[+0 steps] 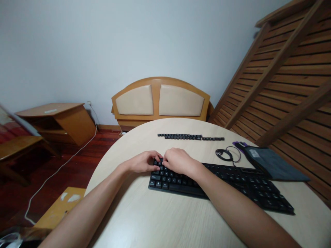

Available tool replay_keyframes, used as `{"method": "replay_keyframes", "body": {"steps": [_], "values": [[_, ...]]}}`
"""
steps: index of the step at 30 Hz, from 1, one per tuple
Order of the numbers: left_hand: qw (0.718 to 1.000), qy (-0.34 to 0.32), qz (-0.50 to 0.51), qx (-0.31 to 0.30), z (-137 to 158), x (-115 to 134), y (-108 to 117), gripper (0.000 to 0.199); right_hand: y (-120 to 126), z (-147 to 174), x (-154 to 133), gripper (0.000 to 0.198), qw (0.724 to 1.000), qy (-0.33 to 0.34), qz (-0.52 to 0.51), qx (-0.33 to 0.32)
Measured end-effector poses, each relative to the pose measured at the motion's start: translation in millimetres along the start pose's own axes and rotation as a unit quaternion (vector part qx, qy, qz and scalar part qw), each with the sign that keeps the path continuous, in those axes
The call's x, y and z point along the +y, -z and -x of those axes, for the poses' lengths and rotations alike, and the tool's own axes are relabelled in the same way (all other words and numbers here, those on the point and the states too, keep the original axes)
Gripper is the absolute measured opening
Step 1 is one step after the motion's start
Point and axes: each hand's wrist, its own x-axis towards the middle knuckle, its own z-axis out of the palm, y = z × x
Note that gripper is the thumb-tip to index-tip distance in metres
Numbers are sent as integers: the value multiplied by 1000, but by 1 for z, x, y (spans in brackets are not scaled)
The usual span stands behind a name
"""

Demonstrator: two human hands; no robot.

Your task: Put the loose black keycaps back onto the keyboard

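Note:
A black keyboard [181, 189] lies at an angle on the pale round table [144, 220]. Over its left end, my left hand [142, 162] has its thumb and index finger spread around the upper-left corner, touching the keyboard. My right hand [178, 160] is closed beside it, fingertips pressed together at the keys near that corner; whatever is between them is hidden. My right forearm covers part of the middle keys. Beyond the hands, loose black keycaps [183, 137] are lined up in rows on the table.
A coiled black cable [224, 155] lies behind the keyboard. To the right is a dark grey cloth-like pad [276, 162] with a purple edge. A wooden headboard [156, 100] stands past the table, a slatted wooden frame [279, 75] leans at right, and a desk [64, 124] is at left.

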Motion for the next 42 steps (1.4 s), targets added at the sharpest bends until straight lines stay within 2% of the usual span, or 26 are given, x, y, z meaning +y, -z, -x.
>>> {"method": "replay_keyframes", "body": {"steps": [12, 20, 25, 27, 31, 33, 37, 42], "values": [[1000, 9, -6, -6, -1, 6, 0, 22, 2, -1, 0, 20, 1000, -17, -13, -10], [999, 25, -25, -7, 0, 5, 1, 22, -1, -8, 16, 16, 995, 3, -91, -46], [999, 26, -21, -4, 0, 5, 0, 22, -2, -4, 10, 16, 999, 7, -34, -21], [999, 29, -26, -7, 0, 6, 1, 22, -2, -3, 13, 18, 999, 30, -32, -16], [998, 50, -44, -4, 0, 9, 1, 29, -2, -8, 36, 23, 989, 103, -104, -20], [997, 55, -52, -7, 0, 11, 1, 33, -4, -14, 50, 25, 991, 84, -106, 3], [997, 19, -72, -21, -1, 15, 4, 31, -13, -32, 69, 26, 999, -14, -3, 42], [994, -11, -110, -16, -2, 20, 2, 29, -24, -60, 73, 35, 993, -36, 58, 95]]}}
